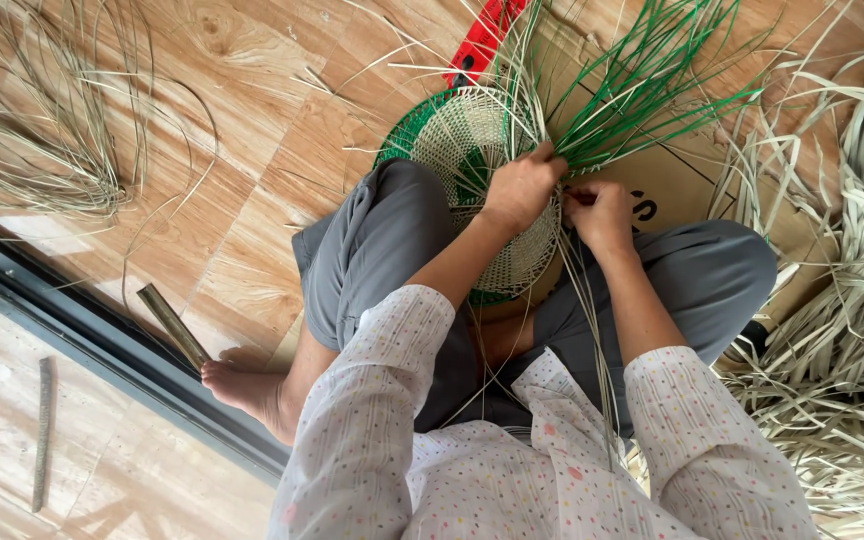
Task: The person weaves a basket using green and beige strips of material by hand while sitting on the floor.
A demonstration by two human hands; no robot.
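A half-woven round basket (472,140) of pale cane with a green rim lies on its side in my lap. Loose green strands (642,90) fan out from its edge toward the upper right. My left hand (522,190) presses on the basket's rim where the green strands start, its fingers closed over them. Just to the right, my right hand (600,212) pinches a strand at the same spot. Thin pale strands (592,330) trail down between my knees.
I sit cross-legged on a wooden floor, on a sheet of cardboard (682,180). A heap of pale flat strips (842,330) fills the right side. More dry strands (42,150) lie at the upper left. A red tool (482,35) lies beyond the basket; a bamboo piece (172,325) rests near my foot.
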